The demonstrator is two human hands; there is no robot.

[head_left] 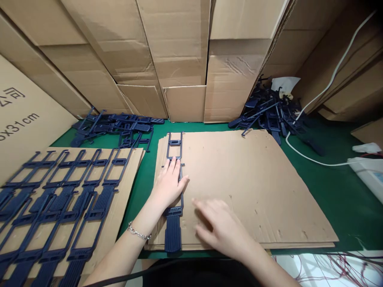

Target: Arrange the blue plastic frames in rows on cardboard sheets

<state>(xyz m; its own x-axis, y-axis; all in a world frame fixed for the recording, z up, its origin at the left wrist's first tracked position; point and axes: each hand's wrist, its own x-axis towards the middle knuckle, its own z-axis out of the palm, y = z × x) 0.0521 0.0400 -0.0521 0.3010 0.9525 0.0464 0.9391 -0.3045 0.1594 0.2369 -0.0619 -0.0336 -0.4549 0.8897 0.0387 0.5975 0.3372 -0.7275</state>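
My left hand (168, 181) lies over dark blue plastic frame parts (173, 233) at the left edge of a cardboard sheet (254, 179). Its fingers are stretched out and rest on the parts, covering their middle. One part has an open rectangular frame at the top; a ribbed, paddle-shaped end points toward me. My right hand (220, 227) hovers above or rests on the cardboard, just right of the parts and slightly blurred. Its fingers are apart with nothing between them.
Left, another cardboard sheet (119, 223) carries rows of similar blue parts (98, 207). Loose piles of parts lie at the back left (119, 127) and back right (272, 109). Cardboard boxes (179, 52) wall off the rear. A white cable (329, 81) crosses the green table (317, 183) at right.
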